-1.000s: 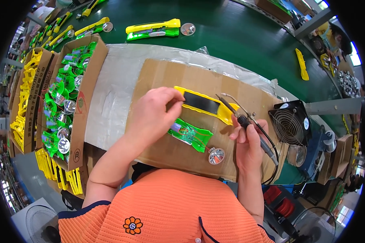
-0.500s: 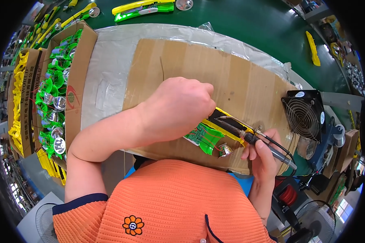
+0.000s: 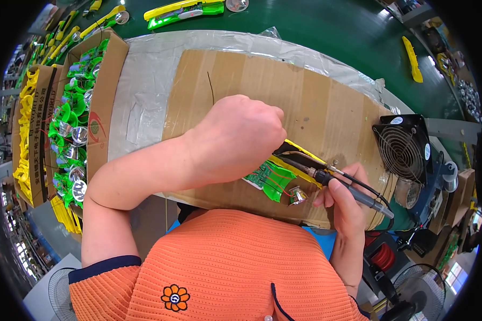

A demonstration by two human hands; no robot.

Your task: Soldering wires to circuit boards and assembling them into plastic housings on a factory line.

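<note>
My left hand (image 3: 235, 136) is closed over a yellow and black flashlight shell (image 3: 300, 155) and holds it down on the cardboard work board (image 3: 316, 96). Just below it lies the green half with a small circuit board and red wires (image 3: 270, 179), and a silver reflector (image 3: 298, 196) rests beside that. My right hand (image 3: 345, 206) grips a soldering iron (image 3: 353, 190) like a pen. Its tip points left into the shell under my left hand.
A small black fan (image 3: 404, 152) stands at the board's right end. Cardboard boxes of green parts with reflectors (image 3: 75, 123) and yellow parts (image 3: 27, 128) sit to the left. A finished yellow-green flashlight (image 3: 185, 10) and a yellow piece (image 3: 412, 59) lie on the green belt beyond.
The view has tilted down and closer. My left hand has closed further over the shell, and the soldering iron has swung from raised to low, its tip now at the parts.
</note>
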